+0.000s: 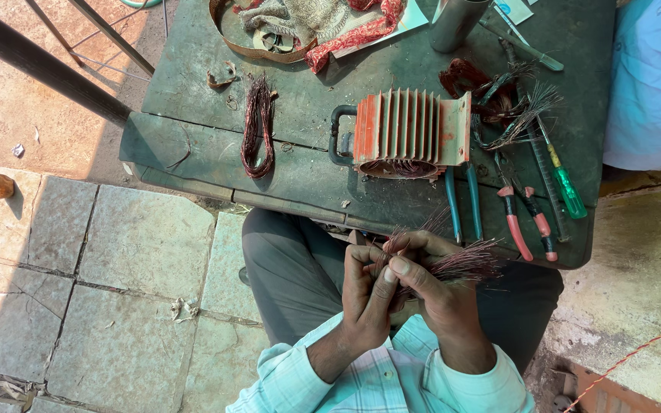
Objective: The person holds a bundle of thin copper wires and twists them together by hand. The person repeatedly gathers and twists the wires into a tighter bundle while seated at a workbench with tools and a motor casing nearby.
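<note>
Over my lap, my left hand (365, 294) and my right hand (434, 283) both grip a bundle of thin reddish copper wires (464, 264). The cut wire ends fan out to the right of my fingers. Just beyond my hands, on the dark green worktable (193, 145), lies a red finned motor housing (407, 134) with copper windings showing in its open end.
A loop of copper wire (258, 126) lies at the table's left. Blue-handled pliers (462, 203), red-handled pliers (525, 222), a green screwdriver (564, 180), a metal ruler and more loose wire (499, 99) sit to the right. A metal cup (457, 23) and cloth are at the back. Stone paving lies to the left.
</note>
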